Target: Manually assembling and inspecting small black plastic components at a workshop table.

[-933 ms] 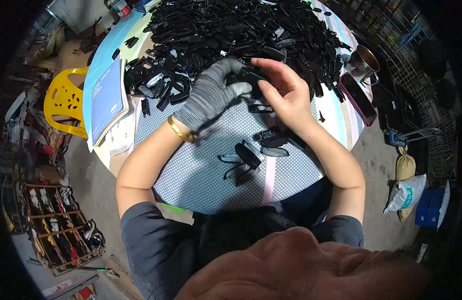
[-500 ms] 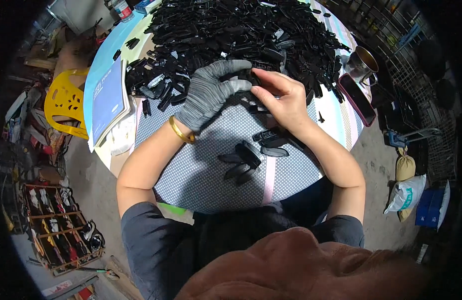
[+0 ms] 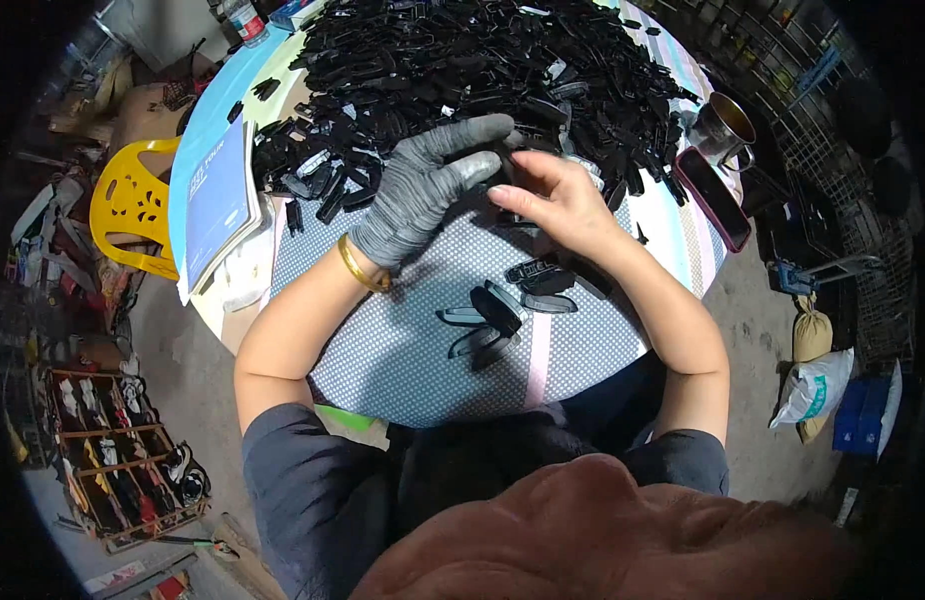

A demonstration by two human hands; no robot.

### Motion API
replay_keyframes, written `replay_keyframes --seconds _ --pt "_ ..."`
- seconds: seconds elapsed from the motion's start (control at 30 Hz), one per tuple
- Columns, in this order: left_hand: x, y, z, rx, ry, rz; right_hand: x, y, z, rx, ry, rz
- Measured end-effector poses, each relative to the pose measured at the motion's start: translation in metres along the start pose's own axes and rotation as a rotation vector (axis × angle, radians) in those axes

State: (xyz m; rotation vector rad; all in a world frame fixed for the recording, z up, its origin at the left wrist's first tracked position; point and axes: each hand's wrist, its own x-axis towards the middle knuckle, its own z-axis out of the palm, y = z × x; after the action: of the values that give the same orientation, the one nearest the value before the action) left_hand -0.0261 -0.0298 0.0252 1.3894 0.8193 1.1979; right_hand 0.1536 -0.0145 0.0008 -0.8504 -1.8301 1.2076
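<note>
My left hand [image 3: 418, 185], in a grey knitted glove, is raised at the near edge of a large heap of black plastic pieces [image 3: 413, 60]. Its thumb and fingers curl around a small black plastic piece [image 3: 507, 165], mostly hidden and blending with the heap behind. My bare right hand [image 3: 563, 200] meets it from the right, thumb and forefinger bent about the same piece. Closer to me on the dotted cloth [image 3: 403, 360], a small group of long black pieces [image 3: 497, 308] lies loosely together, some with glossy curved faces.
Left of the heap lies a blue-covered booklet [image 3: 218, 205] on papers. A metal mug [image 3: 723, 128] and a phone [image 3: 713, 198] stand and lie at the right table edge. A bottle [image 3: 246, 22] is at the far left. Beside the table stands a yellow plastic chair [image 3: 133, 205].
My right thumb and forefinger have spread slightly and shifted a little left and down. My left fingertips have opened a little. The loose pieces on the cloth have stayed put.
</note>
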Motion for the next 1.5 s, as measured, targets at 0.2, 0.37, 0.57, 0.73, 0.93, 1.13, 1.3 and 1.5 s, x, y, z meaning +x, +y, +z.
replay_keyframes --seconds 0.2,0.37,0.57,0.73,0.93,1.13,1.3,1.5 --pt "0.002 -0.007 -0.006 -0.037 -0.137 -0.069 -0.003 0.004 0.003 -0.274 0.113 -0.242" --pt "-0.005 -0.01 -0.005 0.01 -0.094 -0.079 -0.005 0.006 0.011 -0.484 0.257 -0.454" --pt "-0.001 -0.005 -0.003 -0.013 -0.053 -0.071 0.004 0.007 0.003 -0.597 0.132 -0.41" --pt "0.0 0.004 0.001 0.419 -0.414 -0.215 0.03 0.007 -0.057 -0.719 0.173 -0.295" --pt "0.004 -0.021 0.011 0.885 -0.402 0.033 0.073 0.028 -0.07 -0.991 0.378 -0.127" --pt "0.017 -0.047 -0.007 1.373 -0.124 0.52 0.1 0.041 -0.067 -0.938 0.293 0.018" --pt "0.016 -0.056 -0.009 1.454 -0.154 0.658 0.091 0.028 -0.056 -0.969 0.369 0.015" --pt "0.015 -0.04 -0.008 1.163 -0.143 0.421 0.065 0.016 -0.058 -0.753 0.491 -0.198"
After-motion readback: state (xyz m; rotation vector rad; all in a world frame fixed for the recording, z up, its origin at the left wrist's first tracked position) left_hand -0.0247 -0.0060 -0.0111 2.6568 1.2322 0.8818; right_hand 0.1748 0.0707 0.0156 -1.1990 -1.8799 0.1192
